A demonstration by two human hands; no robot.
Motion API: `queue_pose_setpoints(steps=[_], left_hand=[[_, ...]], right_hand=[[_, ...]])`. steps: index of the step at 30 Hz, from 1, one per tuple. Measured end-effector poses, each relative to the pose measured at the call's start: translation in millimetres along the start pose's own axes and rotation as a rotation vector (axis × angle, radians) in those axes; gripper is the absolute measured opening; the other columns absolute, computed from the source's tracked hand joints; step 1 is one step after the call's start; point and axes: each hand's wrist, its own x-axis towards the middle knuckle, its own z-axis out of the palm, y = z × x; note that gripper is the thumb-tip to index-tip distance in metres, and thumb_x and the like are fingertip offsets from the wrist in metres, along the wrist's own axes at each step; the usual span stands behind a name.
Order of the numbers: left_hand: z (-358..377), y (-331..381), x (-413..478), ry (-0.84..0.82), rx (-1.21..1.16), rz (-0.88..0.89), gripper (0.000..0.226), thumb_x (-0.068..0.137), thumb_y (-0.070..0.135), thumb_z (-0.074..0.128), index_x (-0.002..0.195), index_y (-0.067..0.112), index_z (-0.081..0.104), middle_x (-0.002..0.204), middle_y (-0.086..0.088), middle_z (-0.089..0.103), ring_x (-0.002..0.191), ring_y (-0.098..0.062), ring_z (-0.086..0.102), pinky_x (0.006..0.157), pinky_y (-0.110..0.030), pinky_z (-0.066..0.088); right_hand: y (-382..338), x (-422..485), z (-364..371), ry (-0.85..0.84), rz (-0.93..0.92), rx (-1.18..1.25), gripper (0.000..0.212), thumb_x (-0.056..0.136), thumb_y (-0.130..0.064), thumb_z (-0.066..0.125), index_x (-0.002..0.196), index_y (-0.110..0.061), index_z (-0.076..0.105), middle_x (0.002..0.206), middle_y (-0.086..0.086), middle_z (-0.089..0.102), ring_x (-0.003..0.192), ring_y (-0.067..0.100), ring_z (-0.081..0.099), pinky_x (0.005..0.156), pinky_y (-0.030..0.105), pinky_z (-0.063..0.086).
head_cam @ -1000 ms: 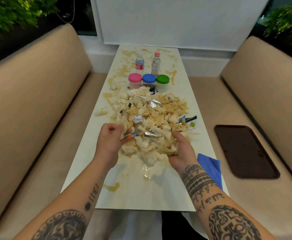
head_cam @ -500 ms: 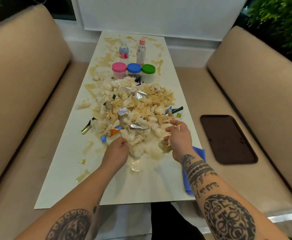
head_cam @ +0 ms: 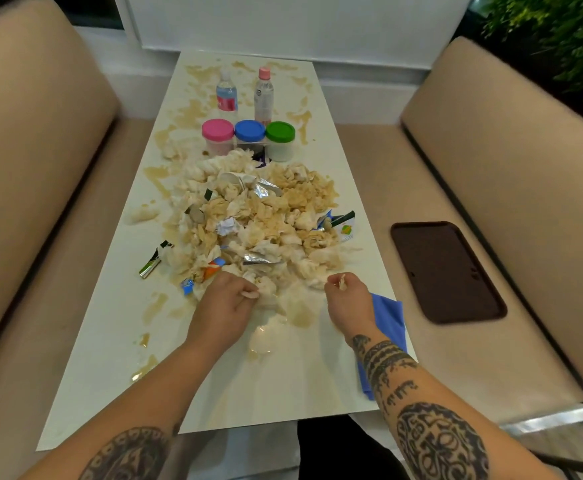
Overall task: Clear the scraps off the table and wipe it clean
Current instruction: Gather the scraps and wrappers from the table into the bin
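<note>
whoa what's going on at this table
A person is clearing a big pile of soggy tissues and wrappers off a stained white table. The left hand grips scraps at the pile's near edge, and the right hand pinches a small piece. A blue cloth lies by the right wrist, unused. Brown spills are unwiped. A dark tray sits on the right bench.

Two tan padded benches (head_cam: pixel 30 140) face each other — a white wall panel (head_cam: pixel 297 22) behind, green foliage (head_cam: pixel 560 39) at right.
</note>
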Motion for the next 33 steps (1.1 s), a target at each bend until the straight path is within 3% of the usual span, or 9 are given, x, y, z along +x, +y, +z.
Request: queue_pose_setpoints(steps=[2, 7, 14, 17, 23, 26, 29, 31, 33], left_hand=[[-10.4, 15.1, 3.7, 0.038, -0.231, -0.124, 0.013, 0.094, 0.018, 0.067, 0.081, 0.018, 0.064, 0.093, 0.004, 0.057, 0.083, -0.005, 0.054, 0.071, -0.014, 0.042], [-41.8, 47.8, 13.5, 0.192, -0.769, -0.438, 0.02, 0.086, 0.031, 0.049, 0.072, 0.017, 0.055, 0.081, -0.006, 0.055, 0.076, -0.022, 0.052, 0.068, -0.035, 0.039], [-56.6, 54.6, 13.4, 0.235, -0.976, -0.513, 0.036, 0.1, 0.045, 0.057, 0.088, 0.014, 0.072, 0.09, -0.005, 0.076, 0.074, -0.023, 0.07, 0.063, -0.032, 0.052], [-54.9, 49.5, 9.0, 0.274, -0.946, -0.543, 0.036, 0.091, 0.05, 0.069, 0.071, 0.022, 0.057, 0.07, 0.0, 0.065, 0.063, -0.021, 0.06, 0.056, -0.029, 0.046], [-54.2, 44.4, 4.8, 0.289, -0.958, -0.563, 0.033, 0.082, 0.051, 0.079, 0.09, 0.024, 0.061, 0.089, -0.003, 0.068, 0.079, -0.027, 0.065, 0.053, -0.027, 0.04], [-54.2, 48.9, 3.1, 0.261, -0.882, -0.538, 0.028, 0.086, 0.049, 0.075, 0.094, 0.027, 0.06, 0.099, -0.001, 0.07, 0.081, -0.025, 0.068, 0.05, -0.03, 0.048], [-51.7, 55.8, 0.3, 0.147, -0.903, -0.511, 0.017, 0.088, 0.04, 0.077, 0.098, 0.029, 0.068, 0.12, 0.01, 0.067, 0.095, -0.02, 0.072, 0.074, -0.049, 0.063], [-50.6, 62.8, -2.9, 0.048, -0.863, -0.516, 0.013, 0.088, 0.039, 0.076, 0.094, 0.029, 0.07, 0.112, 0.015, 0.067, 0.1, -0.016, 0.069, 0.071, -0.037, 0.062], [-49.9, 68.9, -6.1, -0.01, -0.837, -0.524, 0.011, 0.092, 0.035, 0.072, 0.092, 0.025, 0.068, 0.093, 0.011, 0.066, 0.076, -0.007, 0.065, 0.054, -0.024, 0.052]], right_hand=[[3.6, 8.7, 2.3, -0.03, -0.072, -0.204, 0.023, 0.099, -0.023, 0.054, 0.119, -0.02, 0.062, 0.126, 0.006, 0.052, 0.097, 0.022, 0.059, 0.078, 0.027, 0.045], [3.1, 19.6, 21.7, -0.107, -0.213, -0.447, 0.049, 0.101, -0.033, 0.055, 0.146, -0.017, 0.046, 0.151, 0.006, 0.032, 0.119, 0.029, 0.059, 0.098, 0.033, 0.043], [4.1, 31.1, 27.0, -0.099, -0.303, -0.662, 0.029, 0.102, -0.032, 0.051, 0.117, -0.009, 0.058, 0.13, 0.012, 0.047, 0.101, 0.033, 0.061, 0.084, 0.036, 0.047], [0.1, 25.7, 25.7, -0.105, -0.35, -0.432, 0.016, 0.099, -0.029, 0.058, 0.097, -0.014, 0.061, 0.117, 0.006, 0.053, 0.094, 0.021, 0.055, 0.083, 0.029, 0.041], [-26.8, 4.7, 11.3, -0.119, -0.055, 0.381, 0.019, 0.096, -0.023, 0.055, 0.078, -0.017, 0.054, 0.079, 0.004, 0.053, 0.068, 0.021, 0.048, 0.061, 0.035, 0.045], [-42.1, 4.4, 2.5, -0.151, 0.132, 0.626, 0.017, 0.097, -0.028, 0.054, 0.09, -0.014, 0.059, 0.085, 0.012, 0.057, 0.069, 0.027, 0.051, 0.054, 0.036, 0.048], [-52.4, 2.2, 0.0, -0.242, 0.197, 0.768, 0.027, 0.099, -0.031, 0.055, 0.113, -0.011, 0.067, 0.098, 0.013, 0.07, 0.081, 0.03, 0.066, 0.052, 0.033, 0.049], [-59.7, -4.9, 7.6, -0.296, 0.19, 0.78, 0.024, 0.1, -0.029, 0.054, 0.113, -0.013, 0.067, 0.1, 0.011, 0.07, 0.079, 0.027, 0.067, 0.048, 0.031, 0.05], [-66.9, -13.7, 24.0, -0.334, 0.146, 0.729, 0.021, 0.1, -0.034, 0.054, 0.111, -0.024, 0.068, 0.111, 0.007, 0.069, 0.089, 0.027, 0.068, 0.059, 0.041, 0.059]])
